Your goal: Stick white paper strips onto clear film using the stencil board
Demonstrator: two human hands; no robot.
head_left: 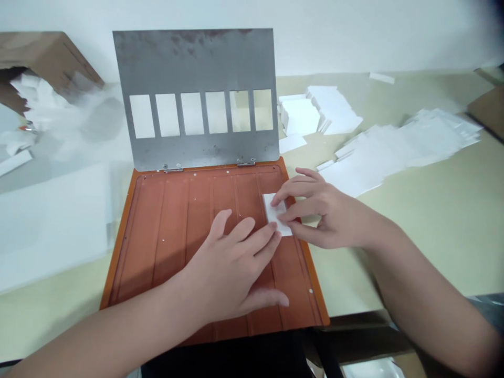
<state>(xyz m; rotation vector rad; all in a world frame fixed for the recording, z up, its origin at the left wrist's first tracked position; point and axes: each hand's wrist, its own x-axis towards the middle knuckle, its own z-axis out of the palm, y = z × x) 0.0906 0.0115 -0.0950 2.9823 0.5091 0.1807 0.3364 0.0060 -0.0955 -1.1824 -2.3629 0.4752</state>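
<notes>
Card (270,214) lies on brown base (177,210), under R hand (277,210) fingertips & by base's right rim. L hand (236,262) fingertips are at its near end, prob. so it's steadied from two sides. R hand: fingers bent, tips down on card; can't tell if pinching or just pressing. L hand: spread, grasping nothing, thumb well apart from fingers. Lid (192,58) w/ six windows stands hinged up beyond both hands, prob. so they can reach base. White stacks (334,110) & fanned pile (405,144) sit on counter (433,220) beyond R hand, likely for easy reach. Card: small, white, rect., flat, plain where visible; fingers hide part.
</notes>
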